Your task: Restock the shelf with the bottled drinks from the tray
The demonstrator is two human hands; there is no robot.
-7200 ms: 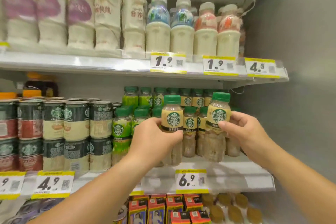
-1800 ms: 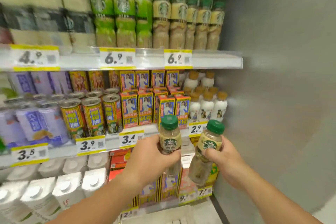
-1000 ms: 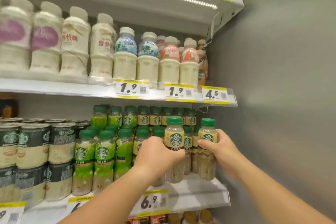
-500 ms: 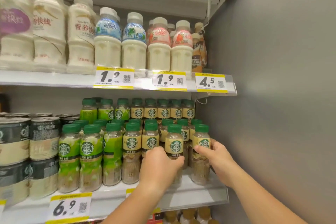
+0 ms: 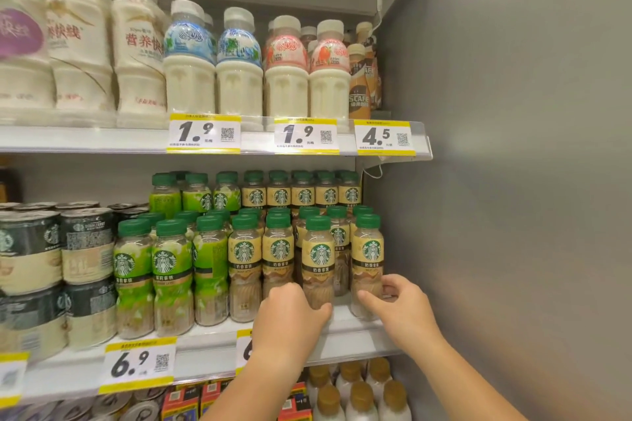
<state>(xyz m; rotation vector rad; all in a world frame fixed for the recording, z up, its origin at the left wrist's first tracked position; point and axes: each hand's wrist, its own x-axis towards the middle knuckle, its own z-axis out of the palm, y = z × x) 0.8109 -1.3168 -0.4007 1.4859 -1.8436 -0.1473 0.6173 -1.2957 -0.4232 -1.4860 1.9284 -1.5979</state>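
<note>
Hands are finishing a placement. The left hand is wrapping its grip round the lower body of the left bottle, and the right hand is pinching the base of the right bottle between thumb and fingers; neither grip is letting go yet. Both latte bottles were being carried in the air at a lower level under two seconds ago and were being eased in half a second ago. Now they are standing upright on the middle shelf, heading the two rightmost rows, the right one just beside the grey side wall. Their labels are facing outward, roughly in line with the neighbouring front bottles. This pair is looking as good as stocked: what is remaining is opening both grips and going back to the tray, which is lying out of view.
</note>
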